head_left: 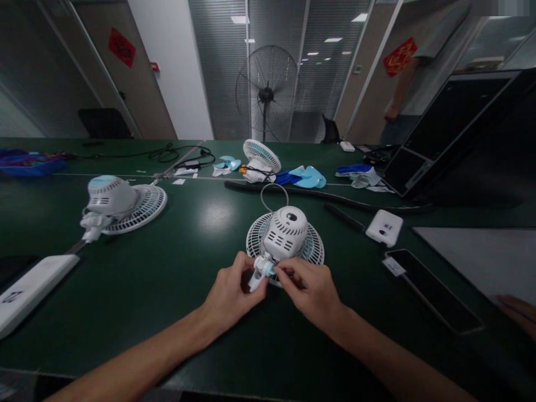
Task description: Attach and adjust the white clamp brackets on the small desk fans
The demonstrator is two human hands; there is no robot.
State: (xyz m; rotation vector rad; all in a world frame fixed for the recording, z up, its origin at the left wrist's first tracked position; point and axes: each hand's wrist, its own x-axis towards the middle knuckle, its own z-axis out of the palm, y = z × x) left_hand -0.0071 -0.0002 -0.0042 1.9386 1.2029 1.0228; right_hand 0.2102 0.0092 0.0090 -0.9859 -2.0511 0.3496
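A small white fan (286,231) lies grille down on the green table in front of me, its motor housing facing up. My left hand (232,287) is closed around the white clamp (256,279) at the fan's near end. On the right side of that clamp sits a light blue knob (269,269). My right hand (312,285) pinches this knob between thumb and forefinger, its other fingers curled. A thin cable loop rises behind the fan.
Another white fan (109,198) lies at the left near a white power bank (31,287). A third fan (260,159) and blue blades (310,177) are farther back. A black strip (335,195) crosses the table. At right are a white device (384,228), a phone (433,290) and another person's hand (517,312).
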